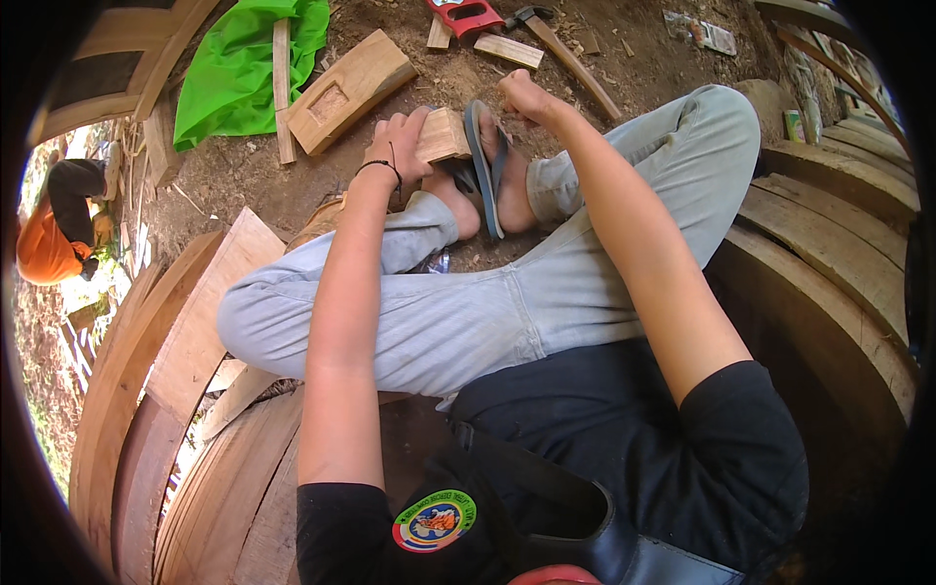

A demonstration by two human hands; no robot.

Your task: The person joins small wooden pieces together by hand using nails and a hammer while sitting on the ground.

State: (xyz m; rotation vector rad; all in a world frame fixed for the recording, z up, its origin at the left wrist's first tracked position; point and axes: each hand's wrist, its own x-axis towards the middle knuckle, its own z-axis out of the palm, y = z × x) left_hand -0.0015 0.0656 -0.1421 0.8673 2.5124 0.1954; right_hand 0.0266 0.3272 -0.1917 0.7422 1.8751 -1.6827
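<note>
A worker in pale jeans sits on the ground, legs folded, with a short wooden block (444, 136) set between the left hand (395, 148) and a dark sandal (495, 175). The left hand is partly open, its fingers laid over the block's near end in what looks like a steadying grip. The right hand (527, 98) is curled into a fist just beyond the sandal; whether it holds anything cannot be told.

Beside the left hand lies a thick timber (375, 73) with 1 rectangular recess cut into its upper face, the only joinery plainly done. The block's visible faces show no such cut, so its shaping appears unfinished, though its hidden sides leave open how much remains.

A red-handled saw (468, 17) and a hammer (570, 66) lie on the dirt at the far side, near 2 small offcuts (509, 50). To the left, a wooden strip (282, 93) crosses a bright green sheet (226, 78). A person in orange (49, 249) appears farther left.
</note>
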